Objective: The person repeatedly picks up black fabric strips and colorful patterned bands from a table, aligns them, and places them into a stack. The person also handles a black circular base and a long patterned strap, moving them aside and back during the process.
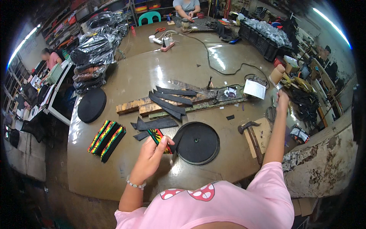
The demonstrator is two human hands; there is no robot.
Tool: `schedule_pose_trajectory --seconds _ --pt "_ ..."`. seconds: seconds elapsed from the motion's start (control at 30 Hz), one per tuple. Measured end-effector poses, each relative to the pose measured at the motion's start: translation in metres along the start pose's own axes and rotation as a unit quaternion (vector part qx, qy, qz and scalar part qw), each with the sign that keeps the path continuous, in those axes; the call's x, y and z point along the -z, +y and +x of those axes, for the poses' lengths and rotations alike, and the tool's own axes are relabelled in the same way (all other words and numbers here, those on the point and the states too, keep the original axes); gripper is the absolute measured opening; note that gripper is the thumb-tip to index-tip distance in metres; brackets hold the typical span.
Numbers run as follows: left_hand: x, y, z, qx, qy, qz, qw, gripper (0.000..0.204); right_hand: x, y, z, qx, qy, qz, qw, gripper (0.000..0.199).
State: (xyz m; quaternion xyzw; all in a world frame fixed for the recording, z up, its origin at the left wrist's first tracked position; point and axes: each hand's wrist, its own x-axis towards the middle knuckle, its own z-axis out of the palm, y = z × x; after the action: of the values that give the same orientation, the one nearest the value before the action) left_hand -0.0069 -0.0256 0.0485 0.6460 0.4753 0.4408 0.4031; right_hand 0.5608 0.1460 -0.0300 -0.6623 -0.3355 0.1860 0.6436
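My left hand grips a short piece of red, yellow and green striped webbing together with the loose end of black strap from a large black roll lying flat on the table. My right hand is stretched far out to the right edge of the table, among small items near a cardboard spool; what its fingers hold is too small to tell. Cut black strap pieces lie fanned over wooden blocks in front of me.
Several striped webbing pieces lie at the left beside a second black roll. A hammer rests on cardboard at the right. Bagged bundles, a cable, a black crate and a seated person are farther back.
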Motion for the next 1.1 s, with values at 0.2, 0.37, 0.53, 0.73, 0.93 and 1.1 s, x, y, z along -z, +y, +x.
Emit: schedule_pose_trajectory --seconds 0.2,0.37,0.53,0.73,0.93,1.1 --pt "0.007 0.044 0.016 0.016 -0.098 0.053 0.994 0.024 0.001 -0.006 -0.052 0.024 0.130 -0.518 0.845 0.040" --pt "-0.003 0.068 0.058 -0.058 -0.079 0.032 0.995 0.026 -0.108 -0.137 -0.214 0.127 -0.502 0.143 0.843 0.043" --pt "0.007 0.074 0.087 -0.047 -0.079 -0.124 0.988 0.022 -0.156 -0.176 -0.329 -0.053 -0.770 0.241 0.589 0.032" --pt "0.019 0.079 0.092 -0.162 -0.025 -0.148 0.975 0.023 -0.173 -0.190 -0.316 0.439 -0.425 -0.007 0.791 0.027" --pt "0.020 0.078 0.112 -0.230 -0.006 -0.048 0.972 0.022 -0.152 -0.199 -0.269 0.455 -0.291 -0.197 0.818 0.048" --pt "0.029 0.040 0.166 -0.142 0.055 -0.073 0.986 0.025 -0.129 -0.179 -0.213 0.134 -0.484 -0.174 0.847 0.037"
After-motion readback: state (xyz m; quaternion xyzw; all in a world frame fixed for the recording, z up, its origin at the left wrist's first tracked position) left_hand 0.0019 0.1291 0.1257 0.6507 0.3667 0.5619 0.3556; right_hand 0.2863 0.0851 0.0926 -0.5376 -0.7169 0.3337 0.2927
